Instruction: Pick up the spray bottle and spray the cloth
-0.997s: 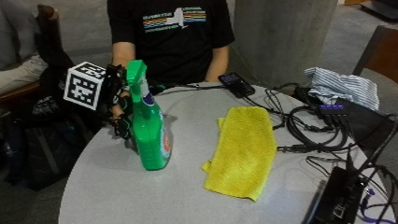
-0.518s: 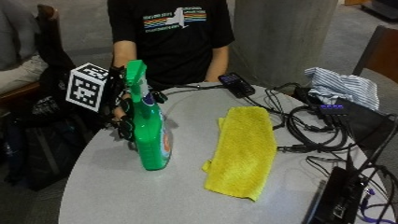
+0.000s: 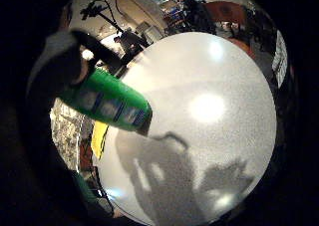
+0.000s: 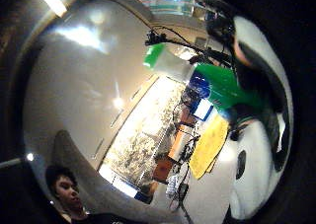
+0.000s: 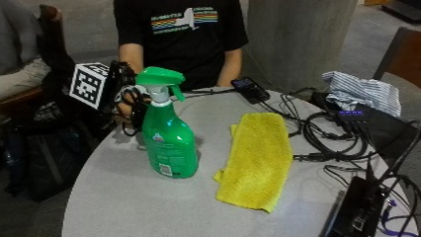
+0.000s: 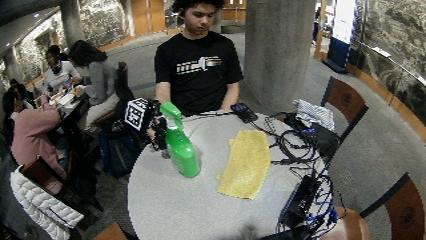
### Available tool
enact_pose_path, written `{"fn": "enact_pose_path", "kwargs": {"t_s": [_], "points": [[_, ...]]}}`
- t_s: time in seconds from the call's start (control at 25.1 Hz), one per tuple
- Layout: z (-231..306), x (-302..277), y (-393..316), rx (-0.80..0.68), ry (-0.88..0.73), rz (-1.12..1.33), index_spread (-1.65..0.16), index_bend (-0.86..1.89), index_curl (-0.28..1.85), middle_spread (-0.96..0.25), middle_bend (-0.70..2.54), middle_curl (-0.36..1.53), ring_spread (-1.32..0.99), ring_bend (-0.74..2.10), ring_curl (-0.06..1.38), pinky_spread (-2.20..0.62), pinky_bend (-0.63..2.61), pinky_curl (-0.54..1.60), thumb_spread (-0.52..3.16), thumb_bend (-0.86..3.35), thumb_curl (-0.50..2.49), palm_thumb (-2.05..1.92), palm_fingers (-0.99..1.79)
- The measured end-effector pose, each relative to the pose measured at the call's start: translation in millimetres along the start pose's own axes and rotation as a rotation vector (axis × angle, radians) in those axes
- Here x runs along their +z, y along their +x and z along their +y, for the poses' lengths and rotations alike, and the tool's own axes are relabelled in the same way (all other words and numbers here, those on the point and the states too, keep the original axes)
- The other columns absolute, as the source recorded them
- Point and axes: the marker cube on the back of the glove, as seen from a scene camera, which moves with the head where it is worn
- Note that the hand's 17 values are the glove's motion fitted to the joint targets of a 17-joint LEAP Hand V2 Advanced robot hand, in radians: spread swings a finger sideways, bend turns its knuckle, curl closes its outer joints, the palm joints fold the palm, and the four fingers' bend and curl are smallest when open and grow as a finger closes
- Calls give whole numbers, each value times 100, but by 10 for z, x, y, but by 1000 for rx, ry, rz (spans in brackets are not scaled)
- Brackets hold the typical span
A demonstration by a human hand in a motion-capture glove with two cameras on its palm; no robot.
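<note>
A green spray bottle [image 5: 170,143] with a white neck and green trigger head stands upright on the round grey table [image 5: 118,197]. My gloved right hand [image 5: 126,101] hovers just behind and to the left of its neck, fingers spread toward it and not closed round it. Both palm views show the spray bottle [image 3: 109,104] [image 4: 224,86] close by, with glove fingers at the edge beside it. A yellow cloth [image 5: 258,158] lies flat on the table to the right of the bottle. In the wide outside view the hand [image 6: 154,129] sits beside the bottle [image 6: 181,150].
A black phone [image 5: 248,89] lies at the far edge of the table. Black cables [image 5: 329,133], a dark box [image 5: 378,126] and a striped cloth [image 5: 361,91] crowd the right side. A black device [image 5: 355,212] sits at the front right. A dark bag [image 5: 46,158] stands left of the table.
My hand has shifted only slightly, staying close to the bottle's neck. The bottle and the cloth have not moved.
</note>
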Motion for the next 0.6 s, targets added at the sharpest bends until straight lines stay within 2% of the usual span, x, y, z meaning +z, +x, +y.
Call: {"fn": "enact_pose_path", "kwargs": {"t_s": [0.04, 0.32, 0.44, 0.6], "points": [[5, 1, -1, -1, 2, -5, -23, 23, 24, -7, 34, 45, -7, 58, 41, -11, 55, 37, 80, 5, 49, 113, 122], [21, 8, 0, -1, 7, -38, -20, 26, 32, -9, 35, 49, -12, 59, 46, -24, 53, 39, 52, 2, 56, 120, 121], [10, -12, -1, -5, 18, -45, -19, 26, 35, -10, 34, 50, -12, 57, 47, -25, 53, 40, 46, -1, 57, 118, 118], [-10, -12, -15, 3, -18, -45, -20, 21, 36, -8, 30, 49, -8, 45, 44, -14, 47, 38, 55, -3, 57, 115, 97]]}}
